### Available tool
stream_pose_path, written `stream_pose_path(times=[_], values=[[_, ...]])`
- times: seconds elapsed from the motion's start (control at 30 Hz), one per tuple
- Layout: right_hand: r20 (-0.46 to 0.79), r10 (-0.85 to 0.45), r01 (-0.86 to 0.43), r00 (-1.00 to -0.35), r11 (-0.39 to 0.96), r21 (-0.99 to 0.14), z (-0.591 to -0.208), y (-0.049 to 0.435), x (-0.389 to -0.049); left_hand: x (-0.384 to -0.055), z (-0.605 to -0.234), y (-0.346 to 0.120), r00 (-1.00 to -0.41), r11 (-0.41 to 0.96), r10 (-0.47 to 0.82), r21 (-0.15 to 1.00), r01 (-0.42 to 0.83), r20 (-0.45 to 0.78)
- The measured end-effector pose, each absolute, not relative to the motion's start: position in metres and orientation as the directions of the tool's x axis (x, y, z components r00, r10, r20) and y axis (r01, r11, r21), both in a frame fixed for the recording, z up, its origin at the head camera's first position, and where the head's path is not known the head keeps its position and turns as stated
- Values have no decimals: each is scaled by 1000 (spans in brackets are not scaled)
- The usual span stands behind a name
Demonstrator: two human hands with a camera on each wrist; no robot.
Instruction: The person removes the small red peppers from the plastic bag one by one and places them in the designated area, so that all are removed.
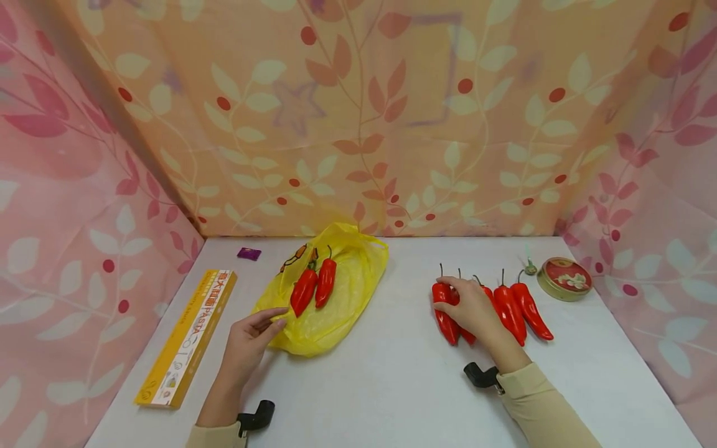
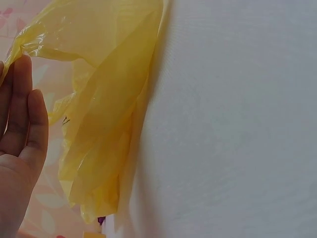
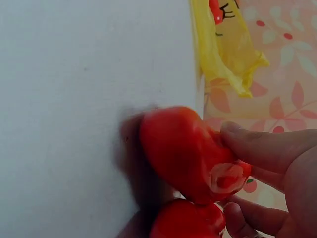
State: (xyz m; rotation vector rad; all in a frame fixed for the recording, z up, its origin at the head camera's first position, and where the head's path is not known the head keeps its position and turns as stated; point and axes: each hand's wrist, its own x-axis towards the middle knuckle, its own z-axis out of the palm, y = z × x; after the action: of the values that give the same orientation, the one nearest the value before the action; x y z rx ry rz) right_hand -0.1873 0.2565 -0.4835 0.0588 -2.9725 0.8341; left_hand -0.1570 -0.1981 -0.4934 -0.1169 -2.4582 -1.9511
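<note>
A yellow plastic bag (image 1: 353,305) lies spread on the table, with two red chili peppers (image 1: 326,285) on top of it. My left hand (image 1: 243,345) pinches the bag's near left edge; in the left wrist view its fingers (image 2: 22,99) reach the gathered plastic (image 2: 106,99). To the right, my right hand (image 1: 475,310) grips the leftmost pepper (image 1: 446,328) of a row, thumb on one side and fingers on the other. The right wrist view shows this pepper (image 3: 173,148) close over the table, another pepper (image 3: 185,222) beside it. Several more peppers (image 1: 508,314) lie right of the hand, partly hidden by it.
A long yellow pasta box (image 1: 187,339) lies at the left, with a small purple packet (image 1: 249,254) behind it. At the back right stand a round tin (image 1: 564,278) and a small green item (image 1: 529,269). Patterned cloth walls (image 1: 358,124) border the table.
</note>
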Motion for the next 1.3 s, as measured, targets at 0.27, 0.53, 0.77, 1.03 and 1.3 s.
stream_pose_path(times=[0.27, 0.53, 0.77, 1.03, 1.3], values=[[63, -45, -69, -997, 890, -451, -480, 260, -189, -158, -494, -198, -997, 217, 58, 974, 62, 51], [46, -70, -83, -996, 893, -442, -477, 261, -189, -160, -495, -197, -997, 212, 63, 975, 63, 50], [16, -57, -58, -998, 889, -455, -471, 262, -189, -160, -495, -198, -997, 206, 62, 977, 61, 49], [92, -95, -130, -991, 841, -525, -457, 250, -188, -159, -495, -199, -998, 218, 48, 975, 41, 31], [201, -140, -235, -969, 765, -600, -447, 228, -195, -158, -495, -199, -999, 216, 47, 976, 36, 27]])
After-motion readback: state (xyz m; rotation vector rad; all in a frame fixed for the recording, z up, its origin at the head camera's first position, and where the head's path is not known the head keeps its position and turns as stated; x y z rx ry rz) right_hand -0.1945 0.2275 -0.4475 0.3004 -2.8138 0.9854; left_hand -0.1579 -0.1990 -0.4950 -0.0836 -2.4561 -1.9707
